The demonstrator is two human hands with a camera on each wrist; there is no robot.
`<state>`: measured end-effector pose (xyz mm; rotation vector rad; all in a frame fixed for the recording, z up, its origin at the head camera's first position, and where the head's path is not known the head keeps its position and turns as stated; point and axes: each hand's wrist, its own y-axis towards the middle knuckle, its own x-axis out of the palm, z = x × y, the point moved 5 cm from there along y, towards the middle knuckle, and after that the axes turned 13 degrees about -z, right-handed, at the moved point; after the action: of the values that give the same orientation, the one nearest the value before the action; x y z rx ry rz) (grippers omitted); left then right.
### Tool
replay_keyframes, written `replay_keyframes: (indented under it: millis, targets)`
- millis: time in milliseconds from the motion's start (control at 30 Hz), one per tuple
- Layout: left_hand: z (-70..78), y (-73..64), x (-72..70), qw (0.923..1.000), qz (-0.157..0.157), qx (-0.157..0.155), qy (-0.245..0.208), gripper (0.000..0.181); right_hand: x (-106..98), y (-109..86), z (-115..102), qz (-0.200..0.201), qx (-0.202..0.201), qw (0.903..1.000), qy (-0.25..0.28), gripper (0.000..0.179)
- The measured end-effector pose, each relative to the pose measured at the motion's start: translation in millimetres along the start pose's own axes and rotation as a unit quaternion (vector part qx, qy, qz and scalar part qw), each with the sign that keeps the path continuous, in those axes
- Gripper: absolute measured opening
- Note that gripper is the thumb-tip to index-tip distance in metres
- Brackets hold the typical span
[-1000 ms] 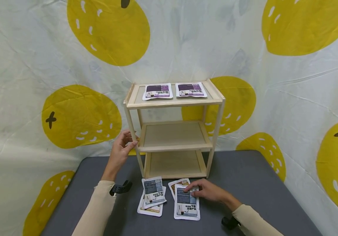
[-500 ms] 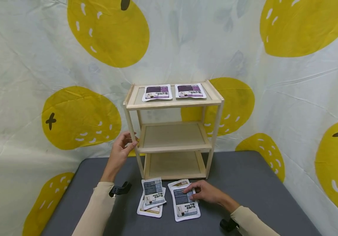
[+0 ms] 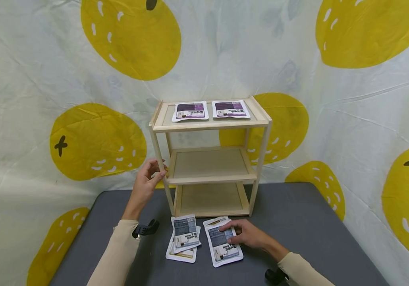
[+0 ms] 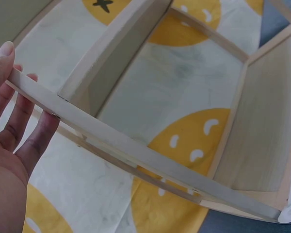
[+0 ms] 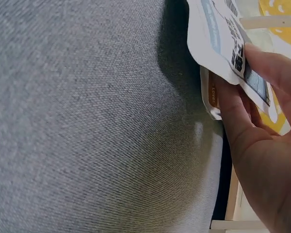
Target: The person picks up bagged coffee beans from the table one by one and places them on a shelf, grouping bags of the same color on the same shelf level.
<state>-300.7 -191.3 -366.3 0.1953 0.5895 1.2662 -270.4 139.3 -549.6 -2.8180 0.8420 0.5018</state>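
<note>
In the head view my left hand [image 3: 145, 182] grips the front left post of a small three-tier wooden shelf [image 3: 208, 180]. The left wrist view shows the thumb on one side of that post [image 4: 121, 133] and fingers on the other. My right hand [image 3: 251, 235] holds a flat white-edged packet with a blue-grey label [image 3: 222, 250], tilted over a brown-labelled packet [image 3: 216, 221] on the table. In the right wrist view, the thumb is on top of the blue-grey packet [image 5: 218, 34] and fingers are beneath it, with the brown packet [image 5: 208, 94] below.
Left of the right hand, another blue-grey packet [image 3: 186, 232] overlaps a brown-labelled one [image 3: 181, 256]. Two purple-labelled packets, one left [image 3: 190, 111] and one right [image 3: 230, 109], lie on the top tier. A patterned cloth [image 3: 204, 47] hangs behind the dark grey table [image 3: 297, 222].
The packet in my right hand has turned, its upper end swinging left over the brown one. The right hand has shifted slightly left. My left hand stays on the post.
</note>
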Motion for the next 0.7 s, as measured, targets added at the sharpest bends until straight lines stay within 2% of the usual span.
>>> replay_keyframes:
  millis: [233, 467, 700]
  targets:
    - [1.4, 0.8, 0.0, 1.0, 0.004, 0.0, -0.001, 0.033, 2, 0.4, 0, 0.0, 0.02, 0.9998, 0.004, 0.033]
    - [-27.0, 4.8, -5.1, 0.9999, 0.011, 0.0, 0.004, 0.035, 1, -1.1, -1, 0.003, 0.025, 0.999, 0.037, 0.035]
    - [-28.1, 4.5, -5.2, 0.9998, 0.011, 0.018, -0.001, 0.033, -2, -2.2, -13, -0.008, 0.0, 0.9975, 0.07, 0.037]
